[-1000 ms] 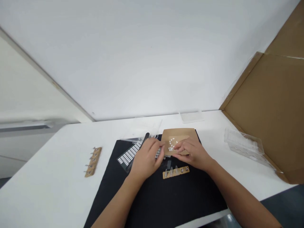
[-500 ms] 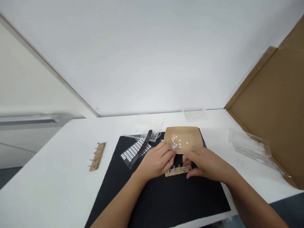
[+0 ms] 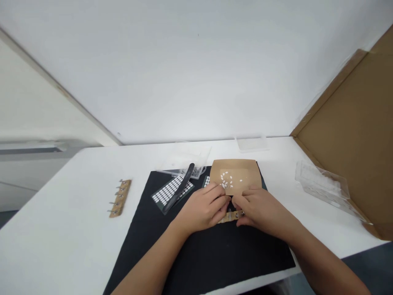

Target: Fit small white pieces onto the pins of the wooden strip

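Note:
My left hand (image 3: 205,206) is closed in a pinch above the left part of a cork-coloured strip (image 3: 227,218); what its fingertips hold, if anything, is too small and hidden to make out. Clear nail-tip-like pieces and small metal studs stand along that strip. Around its right end, the thumb and fingers of my right hand (image 3: 260,208) are closed, with the index fingertip close to my left fingers. Just behind both hands, a brown paper tray (image 3: 248,186) carries scattered small white ovals (image 3: 226,176).
A black curved tool (image 3: 179,188) lies across a sheet of white oval stickers (image 3: 167,191) on the black mat (image 3: 227,254). Clear plastic boxes stand behind it and at the right (image 3: 325,184). Another studded strip (image 3: 120,198) is on the white table at left. Cardboard (image 3: 353,135) rises at right.
My two hands have come closer together over the strip, and my left hand now covers more of its left part. The whole view has shifted slightly.

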A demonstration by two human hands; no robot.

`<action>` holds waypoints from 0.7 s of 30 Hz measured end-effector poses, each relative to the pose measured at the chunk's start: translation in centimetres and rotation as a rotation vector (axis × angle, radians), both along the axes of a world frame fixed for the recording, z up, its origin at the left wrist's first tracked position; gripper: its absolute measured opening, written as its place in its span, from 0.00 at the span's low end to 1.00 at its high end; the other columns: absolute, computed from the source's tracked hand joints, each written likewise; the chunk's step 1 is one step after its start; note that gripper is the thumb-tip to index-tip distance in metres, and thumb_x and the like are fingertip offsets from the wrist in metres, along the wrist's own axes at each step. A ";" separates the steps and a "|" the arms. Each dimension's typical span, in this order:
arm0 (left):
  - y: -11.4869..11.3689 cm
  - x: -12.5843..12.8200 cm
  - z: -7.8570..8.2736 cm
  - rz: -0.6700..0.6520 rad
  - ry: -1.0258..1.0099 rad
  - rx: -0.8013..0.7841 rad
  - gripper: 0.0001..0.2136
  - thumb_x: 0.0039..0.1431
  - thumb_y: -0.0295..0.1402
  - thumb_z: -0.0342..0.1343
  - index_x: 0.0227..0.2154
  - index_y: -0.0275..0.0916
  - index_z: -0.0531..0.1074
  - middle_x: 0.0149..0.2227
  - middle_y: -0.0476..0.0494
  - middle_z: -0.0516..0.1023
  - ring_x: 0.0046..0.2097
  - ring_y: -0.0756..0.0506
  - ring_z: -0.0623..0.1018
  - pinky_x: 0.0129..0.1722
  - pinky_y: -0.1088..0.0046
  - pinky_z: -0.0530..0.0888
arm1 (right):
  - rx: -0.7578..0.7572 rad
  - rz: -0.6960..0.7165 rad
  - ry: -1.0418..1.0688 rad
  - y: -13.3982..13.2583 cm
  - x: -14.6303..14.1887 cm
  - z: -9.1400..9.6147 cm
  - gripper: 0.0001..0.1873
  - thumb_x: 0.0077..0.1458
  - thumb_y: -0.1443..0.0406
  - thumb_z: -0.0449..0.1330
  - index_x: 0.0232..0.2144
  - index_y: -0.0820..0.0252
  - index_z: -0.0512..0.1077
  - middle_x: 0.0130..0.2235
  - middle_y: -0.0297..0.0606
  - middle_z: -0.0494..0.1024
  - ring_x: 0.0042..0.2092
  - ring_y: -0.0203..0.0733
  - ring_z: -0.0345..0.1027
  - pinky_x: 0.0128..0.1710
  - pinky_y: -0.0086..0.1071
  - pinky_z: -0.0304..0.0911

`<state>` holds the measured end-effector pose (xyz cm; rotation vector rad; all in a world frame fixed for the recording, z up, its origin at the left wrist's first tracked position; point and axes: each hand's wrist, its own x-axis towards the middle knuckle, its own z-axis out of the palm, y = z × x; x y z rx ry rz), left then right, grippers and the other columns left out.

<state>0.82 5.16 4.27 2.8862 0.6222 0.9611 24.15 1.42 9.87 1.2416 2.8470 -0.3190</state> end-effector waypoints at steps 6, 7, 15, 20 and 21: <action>-0.5 0.7 0.5 -0.132 -0.074 -0.206 0.06 0.66 0.27 0.58 0.33 0.38 0.77 0.34 0.42 0.75 0.36 0.44 0.73 0.36 0.67 0.73 | 0.018 0.016 0.004 0.0 -0.4 -0.8 0.24 0.57 0.60 0.76 0.48 0.62 0.71 0.40 0.44 0.82 0.42 0.52 0.76 0.42 0.41 0.64; -0.5 0.8 0.6 -0.144 -0.077 -0.234 0.06 0.66 0.28 0.59 0.33 0.39 0.78 0.34 0.42 0.75 0.36 0.44 0.73 0.36 0.67 0.73 | 0.019 0.022 0.015 0.1 -0.4 -0.9 0.24 0.58 0.61 0.76 0.49 0.63 0.70 0.41 0.45 0.82 0.42 0.52 0.76 0.43 0.41 0.64; -0.7 0.6 0.6 -0.182 -0.024 -0.332 0.06 0.64 0.33 0.61 0.39 0.44 0.83 0.36 0.41 0.75 0.39 0.43 0.74 0.42 0.65 0.76 | 0.015 0.015 0.047 0.2 -0.5 -1.2 0.21 0.61 0.65 0.72 0.51 0.63 0.69 0.43 0.46 0.83 0.44 0.53 0.77 0.43 0.42 0.64; -0.8 0.7 0.8 -0.179 0.019 -0.362 0.09 0.65 0.34 0.60 0.42 0.45 0.85 0.37 0.40 0.75 0.40 0.41 0.74 0.43 0.63 0.76 | -0.008 0.019 0.023 0.2 -0.8 -0.8 0.14 0.64 0.67 0.68 0.48 0.63 0.69 0.42 0.45 0.83 0.44 0.52 0.78 0.44 0.42 0.63; -0.8 0.7 0.8 -0.177 0.025 -0.358 0.09 0.65 0.34 0.60 0.42 0.45 0.85 0.37 0.40 0.75 0.40 0.41 0.74 0.43 0.62 0.76 | -0.012 0.020 0.014 0.2 -0.8 -0.7 0.13 0.64 0.68 0.67 0.48 0.63 0.69 0.42 0.45 0.83 0.44 0.52 0.78 0.44 0.42 0.62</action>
